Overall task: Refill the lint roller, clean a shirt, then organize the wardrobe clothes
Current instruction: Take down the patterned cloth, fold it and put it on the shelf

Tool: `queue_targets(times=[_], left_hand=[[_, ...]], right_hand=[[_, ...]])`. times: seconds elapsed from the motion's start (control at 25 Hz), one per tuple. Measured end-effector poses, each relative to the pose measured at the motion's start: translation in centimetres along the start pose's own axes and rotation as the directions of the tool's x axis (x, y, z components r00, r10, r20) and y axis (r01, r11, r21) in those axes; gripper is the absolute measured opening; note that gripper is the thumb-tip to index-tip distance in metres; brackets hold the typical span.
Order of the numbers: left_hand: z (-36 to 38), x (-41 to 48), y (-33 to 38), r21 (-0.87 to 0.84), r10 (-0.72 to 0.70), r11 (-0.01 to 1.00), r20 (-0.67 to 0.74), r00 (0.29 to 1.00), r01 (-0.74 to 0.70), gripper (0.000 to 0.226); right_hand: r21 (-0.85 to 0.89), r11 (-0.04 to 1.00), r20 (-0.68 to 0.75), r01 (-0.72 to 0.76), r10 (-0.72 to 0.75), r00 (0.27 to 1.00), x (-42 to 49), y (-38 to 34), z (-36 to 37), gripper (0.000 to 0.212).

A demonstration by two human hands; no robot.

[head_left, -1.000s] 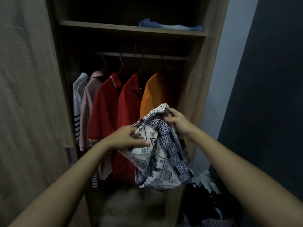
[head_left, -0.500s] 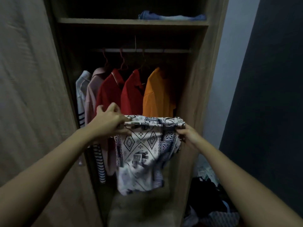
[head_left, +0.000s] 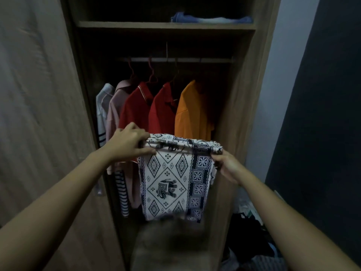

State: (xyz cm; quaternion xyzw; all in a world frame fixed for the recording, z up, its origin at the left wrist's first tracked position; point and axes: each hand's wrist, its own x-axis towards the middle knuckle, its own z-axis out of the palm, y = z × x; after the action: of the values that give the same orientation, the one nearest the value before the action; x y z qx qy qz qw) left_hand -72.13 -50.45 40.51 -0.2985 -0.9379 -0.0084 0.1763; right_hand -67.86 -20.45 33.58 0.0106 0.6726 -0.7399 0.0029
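Head view: patterned cloth (head_left: 172, 178) pulled flat, no longer bunched (ready for folding, probably). Pinched at top corners by left grip (head_left: 129, 143) and right grip (head_left: 226, 165).

The view is dim and soft, with deep shadow above the held patterned cloth (head_left: 172, 180), blur just below it, and bowed wardrobe (head_left: 240, 106) edges.

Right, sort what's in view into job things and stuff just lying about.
Job: white-and-navy elephant-print cloth, held by left hand and right hand; coloured shirts hanging on the rail.
Lying about: folded blue garment on the top shelf; dark clothes heap at lower right.
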Motion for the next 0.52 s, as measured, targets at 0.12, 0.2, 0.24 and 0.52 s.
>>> queue_targets(times=[0.12,0.2,0.24,0.52], left_hand=[[0.9,-0.2,-0.5,0.027,0.013,1.0,0.017,1.0,-0.013,0.074],[1.1,-0.1,-0.8,-0.196,-0.054,0.98,-0.074,0.996,0.039,0.06],[1.2,-0.2,-0.3,-0.407,-0.092,0.912,-0.066,0.994,0.058,0.049],[2.9,-1.4,2.0,-0.868,-0.165,0.493,-0.027,0.986,0.059,0.049]], right_hand=[[0.022,1.0,0.003,-0.006,0.006,1.0,-0.1,-0.3,-0.2,0.033],[0.079,0.997,-0.002,0.012,-0.012,1.0,-0.1,-0.5,-0.1,0.033],[0.109,0.994,-0.008,0.024,-0.023,1.0,0.0,-0.6,0.1,0.034],[-0.121,0.992,-0.076,0.045,-0.055,0.996,0.9,0.1,0.1,0.045]])
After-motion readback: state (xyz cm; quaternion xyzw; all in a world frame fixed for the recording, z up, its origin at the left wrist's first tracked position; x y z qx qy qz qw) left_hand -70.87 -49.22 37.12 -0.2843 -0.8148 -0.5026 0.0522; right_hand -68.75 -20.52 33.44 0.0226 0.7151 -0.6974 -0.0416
